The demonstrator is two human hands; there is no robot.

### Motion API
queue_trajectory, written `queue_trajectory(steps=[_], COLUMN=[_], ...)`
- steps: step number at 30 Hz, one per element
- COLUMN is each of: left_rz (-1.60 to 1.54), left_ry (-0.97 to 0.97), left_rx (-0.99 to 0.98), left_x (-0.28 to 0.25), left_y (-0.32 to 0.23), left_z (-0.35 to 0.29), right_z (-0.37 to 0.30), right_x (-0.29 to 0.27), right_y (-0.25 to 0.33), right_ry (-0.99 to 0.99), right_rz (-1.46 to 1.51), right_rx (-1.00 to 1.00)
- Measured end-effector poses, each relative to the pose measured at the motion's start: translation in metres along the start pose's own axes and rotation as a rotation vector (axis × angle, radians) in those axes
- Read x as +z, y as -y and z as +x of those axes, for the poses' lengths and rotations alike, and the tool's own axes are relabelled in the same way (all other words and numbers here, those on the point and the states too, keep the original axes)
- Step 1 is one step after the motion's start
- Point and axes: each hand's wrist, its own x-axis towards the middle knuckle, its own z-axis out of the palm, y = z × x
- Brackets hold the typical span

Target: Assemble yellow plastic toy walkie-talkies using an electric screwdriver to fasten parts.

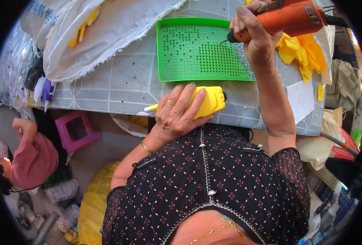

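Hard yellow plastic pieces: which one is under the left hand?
The yellow piece before the green tray, gripped by the left hand; the small piece beside the paper and the long piece at the sack lie apart.

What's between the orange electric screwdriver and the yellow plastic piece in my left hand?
In the head view, the green perforated tray, holding small silvery pieces, lies between the electric screwdriver and the yellow plastic piece, with a strip of grey tabletop.

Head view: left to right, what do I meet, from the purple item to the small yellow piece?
Purple item → pink stool → left hand → right hand → white paper → small yellow piece.
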Motion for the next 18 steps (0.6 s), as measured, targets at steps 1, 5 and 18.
queue_trajectory(steps=[1,5,18], left_rz=[0.001,0.006,-0.017], left_ry=[0.000,0.008,0.007], left_rx=[0.000,0.005,-0.008], left_x=[0.001,-0.001,0.001], left_y=[0.000,-0.003,-0.001], left_z=[0.000,0.001,0.000], right_z=[-0.003,-0.003,-0.022], right_x=[0.007,0.011,0.041], right_y=[0.015,0.020,0.079], right_ry=[-0.152,-0.163,-0.179], right_rz=[-0.378,-0.379,-0.083], right_rx=[0.176,0.215,0.264])
